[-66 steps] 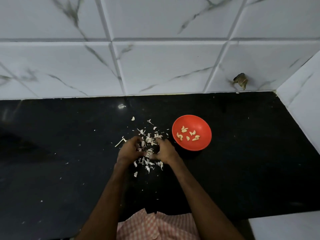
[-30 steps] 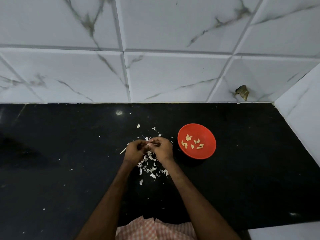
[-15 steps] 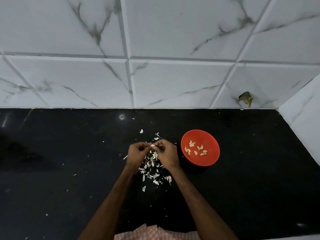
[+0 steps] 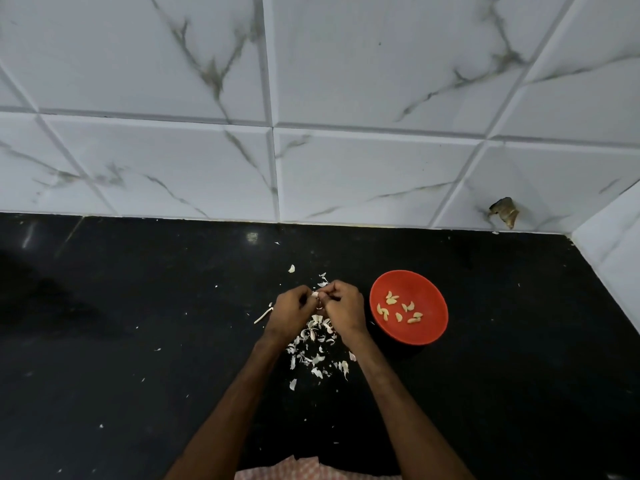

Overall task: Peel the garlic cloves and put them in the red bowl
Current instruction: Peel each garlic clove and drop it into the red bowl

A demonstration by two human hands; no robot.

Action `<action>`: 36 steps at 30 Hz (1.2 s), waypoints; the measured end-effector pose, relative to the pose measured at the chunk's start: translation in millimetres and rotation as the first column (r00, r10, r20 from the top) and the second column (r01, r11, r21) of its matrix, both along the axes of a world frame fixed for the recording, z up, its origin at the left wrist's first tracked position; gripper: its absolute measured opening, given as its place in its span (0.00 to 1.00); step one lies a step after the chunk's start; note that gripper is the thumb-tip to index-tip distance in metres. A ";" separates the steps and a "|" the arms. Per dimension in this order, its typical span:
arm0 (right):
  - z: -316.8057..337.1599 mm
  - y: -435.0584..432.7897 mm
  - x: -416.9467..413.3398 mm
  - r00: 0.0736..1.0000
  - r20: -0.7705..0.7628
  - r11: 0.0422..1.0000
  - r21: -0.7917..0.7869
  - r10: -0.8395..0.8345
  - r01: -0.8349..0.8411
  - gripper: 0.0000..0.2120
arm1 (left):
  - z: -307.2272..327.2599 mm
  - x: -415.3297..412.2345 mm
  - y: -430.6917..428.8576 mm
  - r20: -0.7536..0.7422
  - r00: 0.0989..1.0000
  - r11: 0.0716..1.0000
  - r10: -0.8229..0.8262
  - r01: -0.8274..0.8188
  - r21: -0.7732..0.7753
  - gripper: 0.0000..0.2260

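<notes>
A small garlic clove (image 4: 316, 295) is pinched between my left hand (image 4: 289, 310) and my right hand (image 4: 341, 308), both raised a little above the black counter (image 4: 138, 341). Most of the clove is hidden by my fingers. Just right of my right hand stands the red bowl (image 4: 429, 299) with several peeled cloves (image 4: 398, 308) lying in it. A heap of white garlic skins (image 4: 317, 355) lies on the counter below and between my wrists.
White marble-look wall tiles (image 4: 346, 168) rise behind the counter, and a side wall (image 4: 609, 244) closes the right end. A chipped spot (image 4: 504, 211) marks the tile near the corner. A thin stalk piece (image 4: 263, 315) lies left of my left hand.
Both hands lifted from the skin heap and came together on one clove. The camera tilted up, so the bowl and hands sit lower in the view.
</notes>
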State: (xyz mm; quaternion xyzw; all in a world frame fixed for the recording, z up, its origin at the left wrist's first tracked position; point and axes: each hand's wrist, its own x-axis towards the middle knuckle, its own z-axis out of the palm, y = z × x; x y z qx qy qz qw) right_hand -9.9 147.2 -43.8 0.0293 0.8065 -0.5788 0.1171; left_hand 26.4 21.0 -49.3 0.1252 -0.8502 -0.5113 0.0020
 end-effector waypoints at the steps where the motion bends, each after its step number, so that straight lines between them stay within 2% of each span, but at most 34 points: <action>1: 2.8 -0.7 0.1 1.000 0.007 1.000 -0.012 -0.007 0.008 0.09 | 0.1 0.2 2.0 -0.016 1.000 1.000 0.019 -0.019 0.010 0.12; 5: 8.4 -1.5 2.0 0.997 0.068 0.996 -0.076 -0.034 0.039 0.09 | -1.7 0.9 7.8 -0.064 0.995 0.996 0.079 -0.076 0.055 0.14; 11: 9.5 -2.0 2.6 0.983 0.174 0.990 -0.118 -0.054 0.075 0.15 | -1.8 2.8 13.3 -0.055 0.991 0.992 0.121 -0.120 0.027 0.15; 19: 9.3 -1.2 2.0 0.959 0.280 0.991 -0.112 -0.039 0.073 0.14 | -3.3 6.3 11.8 -0.047 0.996 0.996 0.081 -0.083 -0.036 0.18; 24: 12.7 3.4 1.6 0.936 0.351 0.991 -0.122 -0.012 0.058 0.09 | 1.7 9.0 12.9 -0.067 0.996 0.996 0.067 -0.071 -0.061 0.20; 28: 24.6 11.3 -2.2 0.914 0.401 0.960 -0.274 0.063 0.054 0.07 | 4.6 6.4 7.6 -0.014 0.999 0.996 0.043 -0.042 0.081 0.14; 31: 28.7 14.8 -6.2 0.907 0.407 0.917 -0.392 0.102 0.072 0.06 | 16.6 3.0 6.7 -0.036 0.999 0.986 0.032 -0.026 0.165 0.12; 36: 32.2 19.9 -4.7 0.913 0.390 0.911 -0.409 0.119 0.056 0.05 | 22.9 4.0 1.7 -0.074 0.996 0.987 -0.043 0.054 0.149 0.13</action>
